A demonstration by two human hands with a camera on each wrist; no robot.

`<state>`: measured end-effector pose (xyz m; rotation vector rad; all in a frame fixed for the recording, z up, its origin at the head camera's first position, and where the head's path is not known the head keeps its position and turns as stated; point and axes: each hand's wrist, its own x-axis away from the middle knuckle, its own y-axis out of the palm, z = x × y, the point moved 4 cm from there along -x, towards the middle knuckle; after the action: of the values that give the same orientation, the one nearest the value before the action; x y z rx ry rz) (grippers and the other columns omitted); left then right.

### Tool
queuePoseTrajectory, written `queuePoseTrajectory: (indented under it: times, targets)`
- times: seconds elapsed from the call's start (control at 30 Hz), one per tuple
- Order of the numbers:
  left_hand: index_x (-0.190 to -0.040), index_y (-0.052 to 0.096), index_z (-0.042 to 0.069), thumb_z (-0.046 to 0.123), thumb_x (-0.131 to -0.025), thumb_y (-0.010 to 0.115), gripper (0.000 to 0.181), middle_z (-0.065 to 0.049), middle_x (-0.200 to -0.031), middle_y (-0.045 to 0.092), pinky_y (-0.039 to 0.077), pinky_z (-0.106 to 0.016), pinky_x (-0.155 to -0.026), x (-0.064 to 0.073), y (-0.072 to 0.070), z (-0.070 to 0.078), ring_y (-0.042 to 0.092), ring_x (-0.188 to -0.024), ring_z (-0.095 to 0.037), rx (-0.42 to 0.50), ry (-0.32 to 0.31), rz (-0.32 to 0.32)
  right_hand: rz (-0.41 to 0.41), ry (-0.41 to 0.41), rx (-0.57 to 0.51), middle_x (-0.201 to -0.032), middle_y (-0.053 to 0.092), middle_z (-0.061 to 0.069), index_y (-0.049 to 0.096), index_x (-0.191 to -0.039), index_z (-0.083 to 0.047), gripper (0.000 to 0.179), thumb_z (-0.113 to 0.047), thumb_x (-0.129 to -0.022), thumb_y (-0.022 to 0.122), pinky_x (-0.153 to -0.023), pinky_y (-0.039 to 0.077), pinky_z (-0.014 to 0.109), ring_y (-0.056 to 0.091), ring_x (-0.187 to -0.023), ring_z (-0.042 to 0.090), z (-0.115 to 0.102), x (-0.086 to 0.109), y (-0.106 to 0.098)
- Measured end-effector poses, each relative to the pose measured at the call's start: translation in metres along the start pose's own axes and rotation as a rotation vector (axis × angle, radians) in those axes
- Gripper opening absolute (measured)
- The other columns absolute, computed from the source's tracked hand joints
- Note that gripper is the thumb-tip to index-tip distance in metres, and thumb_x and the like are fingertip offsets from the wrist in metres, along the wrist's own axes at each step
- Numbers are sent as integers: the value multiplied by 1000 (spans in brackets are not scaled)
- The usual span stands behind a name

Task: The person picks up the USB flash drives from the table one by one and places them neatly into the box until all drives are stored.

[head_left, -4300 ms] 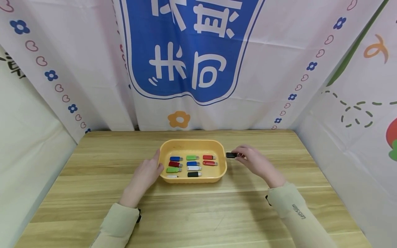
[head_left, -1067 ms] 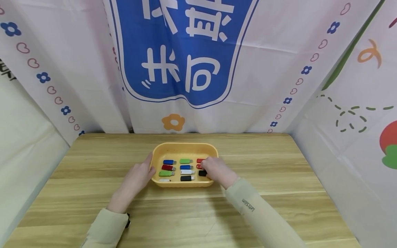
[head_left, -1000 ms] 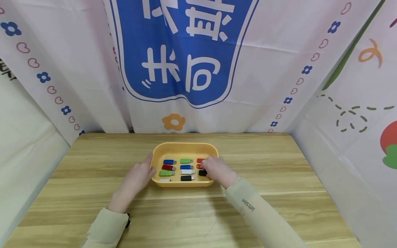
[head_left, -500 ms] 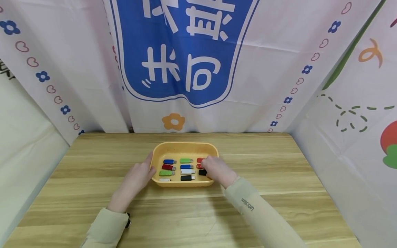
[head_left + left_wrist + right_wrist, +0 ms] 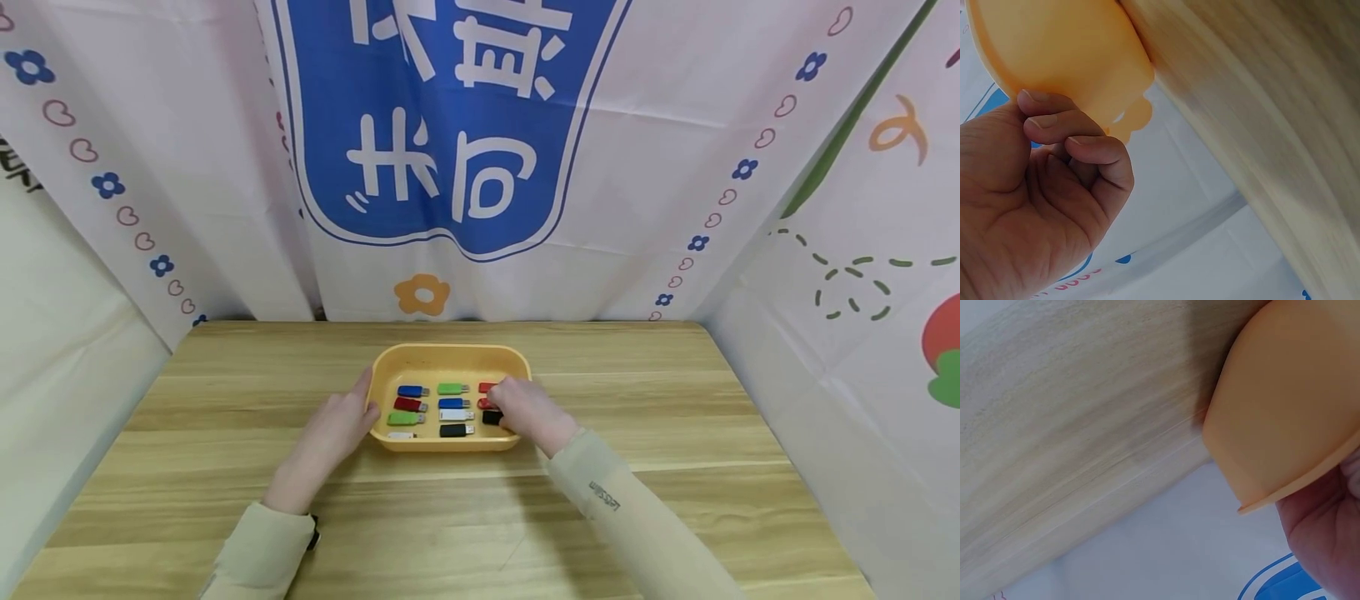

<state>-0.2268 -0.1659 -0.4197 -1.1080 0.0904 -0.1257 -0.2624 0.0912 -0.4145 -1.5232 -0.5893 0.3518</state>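
Note:
A yellow plastic tray (image 5: 450, 358) sits on the wooden table, holding several USB flash drives in three columns. At its left end, my left hand (image 5: 337, 423) grips the rim; in the left wrist view, curled fingers (image 5: 1107, 153) lie against the outer wall. My right hand (image 5: 528, 412) reaches over the right rim, its fingertips down on a black USB flash drive (image 5: 491, 417) whose right end they cover. Just behind it lie two red drives (image 5: 486, 403), partly hidden by that hand. In the right wrist view, the tray wall hides my right fingertips.
Blue (image 5: 412, 391), dark red (image 5: 409, 405), green (image 5: 406, 418) and white drives lie in the left column. The middle column has green, blue, white and black (image 5: 456, 431) ones. A printed white curtain (image 5: 630, 208) hangs along the table's (image 5: 465, 517) back edge.
Since the oldest frame, my right hand has carried the black USB flash drive from outside the right rim leftward into the tray. During the last second both hands stay nearly still.

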Motion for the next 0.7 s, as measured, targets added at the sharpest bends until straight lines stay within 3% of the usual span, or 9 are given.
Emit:
queuePoseTrajectory:
  times: [0.3, 0.47, 0.7]
  targets:
    - [-154, 28, -6, 12, -97, 51, 64, -1, -55, 46, 33, -24, -40, 0, 0, 3, 39, -42, -11, -3, 14, 13, 157, -88, 65, -84, 72, 3, 73, -84, -10, 7, -16, -86, 78, -64, 57, 31, 68, -73, 17, 0, 6, -5]
    - [-153, 29, -7, 11, -97, 52, 63, -2, -56, 46, 33, -25, -41, -1, -1, 3, 40, -43, -12, -9, 18, 21, 318, -133, 21, -76, 67, 1, 71, -79, -12, 17, -23, -92, 72, -60, 53, 30, 61, -66, 15, 1, 11, -11]
    - [-153, 30, -6, 12, -96, 52, 63, -2, -55, 45, 33, -26, -41, 0, 0, 2, 40, -43, -12, -9, 18, 29, 486, -164, -21, -72, 63, -2, 70, -78, -12, 16, -22, -89, 75, -57, 48, 23, 52, -63, 10, 3, 27, -19]
